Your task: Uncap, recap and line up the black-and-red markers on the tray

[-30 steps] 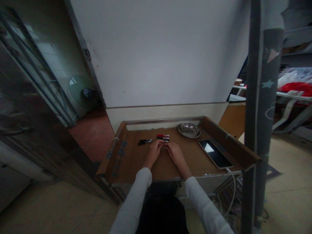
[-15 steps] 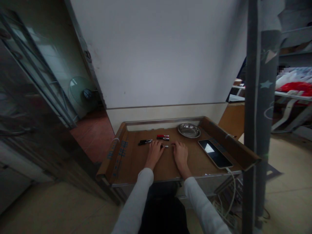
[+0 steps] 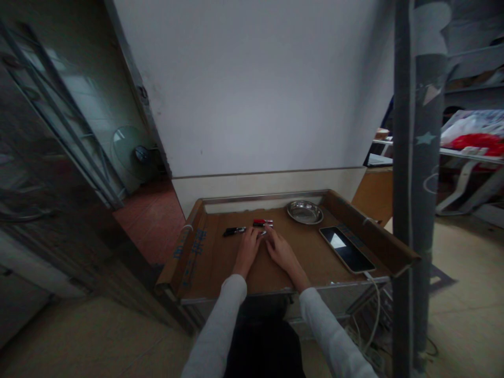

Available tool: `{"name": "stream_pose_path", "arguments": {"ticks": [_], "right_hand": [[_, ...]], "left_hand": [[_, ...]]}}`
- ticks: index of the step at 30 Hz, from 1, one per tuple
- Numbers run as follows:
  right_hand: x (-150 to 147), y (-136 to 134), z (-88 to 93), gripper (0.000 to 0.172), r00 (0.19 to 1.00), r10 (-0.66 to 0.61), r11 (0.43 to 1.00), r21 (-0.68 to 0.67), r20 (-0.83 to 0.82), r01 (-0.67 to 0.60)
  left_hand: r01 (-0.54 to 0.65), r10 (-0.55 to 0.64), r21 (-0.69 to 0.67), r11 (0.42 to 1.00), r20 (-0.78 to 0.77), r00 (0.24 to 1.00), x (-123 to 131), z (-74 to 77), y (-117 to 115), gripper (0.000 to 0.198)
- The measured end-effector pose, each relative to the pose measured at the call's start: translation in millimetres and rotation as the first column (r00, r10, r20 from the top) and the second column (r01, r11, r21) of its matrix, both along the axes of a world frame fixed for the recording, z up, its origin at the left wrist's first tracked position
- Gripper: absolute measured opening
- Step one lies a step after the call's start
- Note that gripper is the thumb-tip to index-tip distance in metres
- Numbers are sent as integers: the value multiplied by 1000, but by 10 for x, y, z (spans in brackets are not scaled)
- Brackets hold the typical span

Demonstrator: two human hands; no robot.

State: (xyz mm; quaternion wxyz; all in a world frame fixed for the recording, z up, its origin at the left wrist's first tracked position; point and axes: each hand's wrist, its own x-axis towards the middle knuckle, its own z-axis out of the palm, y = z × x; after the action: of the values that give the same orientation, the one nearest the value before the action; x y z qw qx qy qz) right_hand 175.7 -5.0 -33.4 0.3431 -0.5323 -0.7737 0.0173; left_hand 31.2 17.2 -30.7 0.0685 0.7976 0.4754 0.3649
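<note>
On the brown cardboard tabletop [image 3: 220, 268], my left hand [image 3: 248, 247] is closed around a small pen [image 3: 263, 233], whose silvery end sticks out toward the right. My right hand [image 3: 280, 249] has its fingers pinched together against that end; what they hold is hidden. Just left of my left fingers lie black pens [image 3: 233, 231], side by side. Beyond my fingertips rests a red pen [image 3: 260, 221] with a dark one close to it, partly covered by my right fingers.
A round shiny metal dish [image 3: 304, 212] stands at the back right. Nearer me on the right lies a phone [image 3: 346, 249] with a white cable [image 3: 378, 304] hanging off the front edge. Raised cardboard sides [image 3: 370, 228] border the table; a white wall panel [image 3: 260, 94] rises behind.
My right hand has moved left, from apart to meeting my left hand at the pen's silvery end. The small dark piece at its fingertips no longer shows. My left hand stays nearly in place.
</note>
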Motion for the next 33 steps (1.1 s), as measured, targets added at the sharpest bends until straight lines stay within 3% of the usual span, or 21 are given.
{"name": "stream_pose_path", "arguments": {"ticks": [3, 8, 13, 20, 28, 33], "right_hand": [[-15, 20, -21, 61, 999, 37, 999, 23, -14, -37], [10, 56, -16, 46, 976, -196, 981, 16, 100, 195], [27, 75, -17, 37, 921, -331, 940, -13, 206, 341], [8, 118, -27, 37, 884, -378, 918, -13, 273, 396], [-1, 124, -3, 28, 876, -380, 919, 16, 296, 393], [17, 139, -25, 22, 864, -410, 906, 17, 291, 424]], "left_hand": [[-127, 127, 16, 992, -15, 992, -24, 3, -13, 19], [-414, 418, 85, 906, -34, 908, -95, -51, -51, 21], [-512, 513, 49, 858, -28, 858, -130, -128, -15, 30], [-480, 478, 68, 875, 50, 877, -74, -170, 74, 31], [-233, 245, 92, 968, -158, 956, 95, -135, 89, 33], [-205, 210, 48, 978, -165, 964, 184, -88, 187, 28]]}}
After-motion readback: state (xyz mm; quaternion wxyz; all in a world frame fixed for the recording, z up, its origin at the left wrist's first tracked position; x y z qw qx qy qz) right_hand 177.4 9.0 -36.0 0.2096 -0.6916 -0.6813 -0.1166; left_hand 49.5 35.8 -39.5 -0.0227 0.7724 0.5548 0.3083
